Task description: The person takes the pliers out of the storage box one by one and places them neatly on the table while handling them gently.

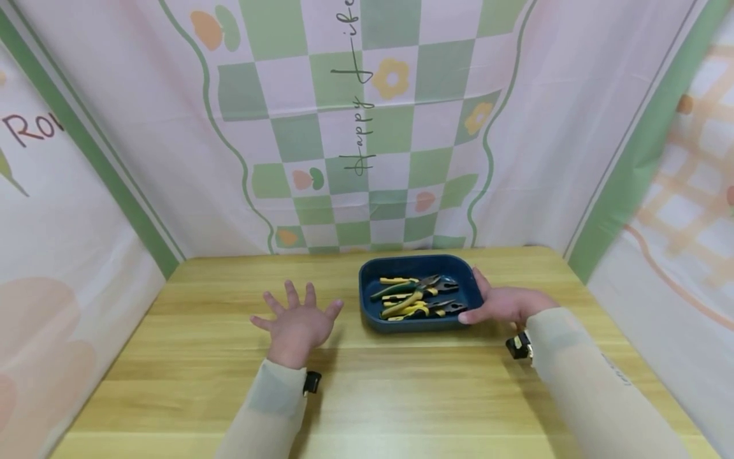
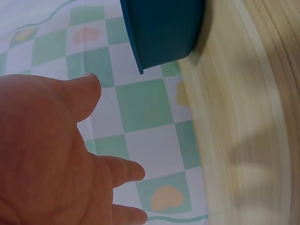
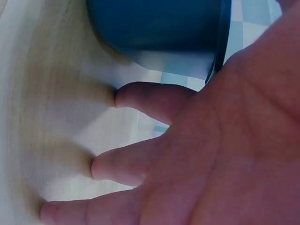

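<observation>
A dark blue tray [image 1: 407, 327] stands on the table near its back edge. Several pliers with yellow, green and black handles [image 1: 410, 299] lie in it, overlapping, with their jaws toward the right. At the tray's right end is my right hand [image 1: 507, 305], its thumb by the front right corner of the rim. In the right wrist view, the fingers of this hand [image 3: 234, 145] are extended beside the tray [image 3: 154, 28]. Left of the tray, my left hand [image 1: 299, 328] is spread and holds nothing. The left wrist view shows that hand [image 2: 42, 145] apart from the tray [image 2: 164, 33].
The wooden table [image 1: 367, 395] reaches back to a checkered cloth [image 1: 344, 140] hanging behind it. More printed cloth hangs at the left side [image 1: 74, 255] and the right side [image 1: 676, 268]. A small black device [image 1: 518, 345] sits at the right wrist, another [image 1: 312, 382] at the left.
</observation>
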A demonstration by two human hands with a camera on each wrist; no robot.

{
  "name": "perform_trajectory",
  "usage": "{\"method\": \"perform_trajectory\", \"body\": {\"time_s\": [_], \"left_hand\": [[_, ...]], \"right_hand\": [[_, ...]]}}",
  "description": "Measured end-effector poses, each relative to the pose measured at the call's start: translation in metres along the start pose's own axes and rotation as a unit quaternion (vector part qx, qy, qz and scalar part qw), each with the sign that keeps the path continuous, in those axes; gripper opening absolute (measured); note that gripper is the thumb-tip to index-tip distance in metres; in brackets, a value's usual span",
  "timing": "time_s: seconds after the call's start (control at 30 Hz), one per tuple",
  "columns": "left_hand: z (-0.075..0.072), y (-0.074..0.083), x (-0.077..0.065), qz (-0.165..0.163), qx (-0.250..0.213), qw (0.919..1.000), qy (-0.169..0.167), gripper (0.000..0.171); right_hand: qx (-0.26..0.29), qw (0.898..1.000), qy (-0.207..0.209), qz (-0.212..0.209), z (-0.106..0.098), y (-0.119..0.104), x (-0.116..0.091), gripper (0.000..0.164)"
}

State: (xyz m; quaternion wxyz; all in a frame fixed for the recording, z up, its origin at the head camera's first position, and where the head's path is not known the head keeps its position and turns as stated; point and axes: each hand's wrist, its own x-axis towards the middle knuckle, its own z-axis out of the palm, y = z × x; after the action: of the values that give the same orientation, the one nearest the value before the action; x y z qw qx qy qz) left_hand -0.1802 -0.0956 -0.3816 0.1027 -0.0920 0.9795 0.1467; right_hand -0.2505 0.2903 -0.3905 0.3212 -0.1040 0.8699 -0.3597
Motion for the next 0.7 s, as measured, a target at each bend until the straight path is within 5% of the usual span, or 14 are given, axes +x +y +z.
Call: {"method": "perform_trajectory", "body": {"time_s": [0.7], "left_hand": [[-0.002,-0.001,-0.001,-0.005,-0.002,1.0,-0.002,0.086]], "right_hand": [[0.026,0.999,-0.013,0.034,0.015,-0.011,-0.004,0.131]]}}
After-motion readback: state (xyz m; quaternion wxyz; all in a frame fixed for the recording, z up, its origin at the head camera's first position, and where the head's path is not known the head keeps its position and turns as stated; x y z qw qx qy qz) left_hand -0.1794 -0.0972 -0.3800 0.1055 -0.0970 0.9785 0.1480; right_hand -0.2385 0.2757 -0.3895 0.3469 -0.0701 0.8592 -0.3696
